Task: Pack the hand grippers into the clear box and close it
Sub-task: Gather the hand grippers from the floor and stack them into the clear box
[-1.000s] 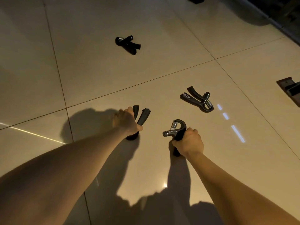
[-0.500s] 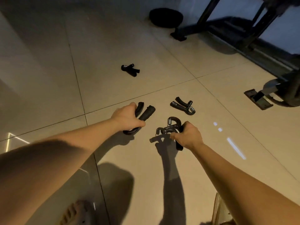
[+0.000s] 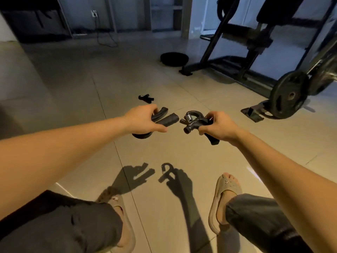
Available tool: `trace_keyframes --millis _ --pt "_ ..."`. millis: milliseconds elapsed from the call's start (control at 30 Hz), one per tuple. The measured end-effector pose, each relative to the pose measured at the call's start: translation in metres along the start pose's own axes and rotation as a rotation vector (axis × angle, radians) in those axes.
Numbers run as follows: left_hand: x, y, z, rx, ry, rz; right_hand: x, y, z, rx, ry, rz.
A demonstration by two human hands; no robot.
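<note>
Fingers (image 3: 151, 109) of your left hand (image 3: 144, 121) are curled round the black foam gripper (image 3: 165, 119), held above the floor. Hold it by the padded handles: these should be soft and non-slip, with a stiff spring. A third gripper (image 3: 145, 98) lies on the floor beyond. Your right hand (image 3: 218, 126) grips the adjustable gripper (image 3: 193, 121) by one handle; expect hard, smooth, light parts. The clear box is not in view. The glossy floor tiles (image 3: 173, 157) may let dropped items slide. A weight plate (image 3: 291, 95) stands at the right.
</note>
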State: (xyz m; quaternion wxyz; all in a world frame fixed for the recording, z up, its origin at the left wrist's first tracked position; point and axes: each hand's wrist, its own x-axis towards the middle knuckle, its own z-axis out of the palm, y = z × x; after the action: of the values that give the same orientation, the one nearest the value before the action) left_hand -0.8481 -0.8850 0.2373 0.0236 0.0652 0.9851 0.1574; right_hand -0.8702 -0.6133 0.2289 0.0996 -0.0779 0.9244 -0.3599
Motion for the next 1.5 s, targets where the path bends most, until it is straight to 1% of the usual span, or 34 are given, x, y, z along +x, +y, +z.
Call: trace_keyframes --millis 167,300,467,600,733,867,967,1100,1233,1367,1500 --pt "-0.097 0.059 -0.03 0.103 -0.002 0.139 -0.109 -0.014 -0.03 -0.012 0.018 -0.07" --pt "-0.172 0.106 -0.04 0.112 -0.016 0.215 -0.202 -0.019 -0.047 -0.075 0.042 -0.14" --pt "-0.257 0.169 -0.032 0.065 -0.056 0.347 -0.323 -0.013 -0.066 -0.087 0.107 -0.104" --pt "-0.31 0.223 -0.006 0.012 -0.11 0.459 -0.417 0.007 -0.08 -0.096 0.168 -0.032" --pt "-0.355 0.295 0.025 0.009 -0.172 0.573 -0.512 0.03 -0.097 -0.137 0.232 0.061" --pt "-0.405 0.368 0.052 -0.07 -0.298 0.663 -0.613 0.059 -0.115 -0.19 0.279 0.202" --pt "-0.448 0.425 0.072 -0.072 -0.38 0.759 -0.696 0.084 -0.129 -0.195 0.291 0.305" --pt "-0.513 0.503 0.1 -0.035 -0.435 0.912 -0.804 0.114 -0.144 -0.233 0.303 0.461" --pt "-0.583 0.583 0.136 -0.006 -0.499 1.05 -0.921 0.152 -0.154 -0.2 0.334 0.601" --pt "-0.646 0.652 0.177 0.145 -0.49 1.183 -1.032 0.203 -0.152 -0.087 0.366 0.694" --pt "-0.706 0.704 0.199 0.254 -0.472 1.253 -1.117 0.242 -0.151 -0.064 0.37 0.735"
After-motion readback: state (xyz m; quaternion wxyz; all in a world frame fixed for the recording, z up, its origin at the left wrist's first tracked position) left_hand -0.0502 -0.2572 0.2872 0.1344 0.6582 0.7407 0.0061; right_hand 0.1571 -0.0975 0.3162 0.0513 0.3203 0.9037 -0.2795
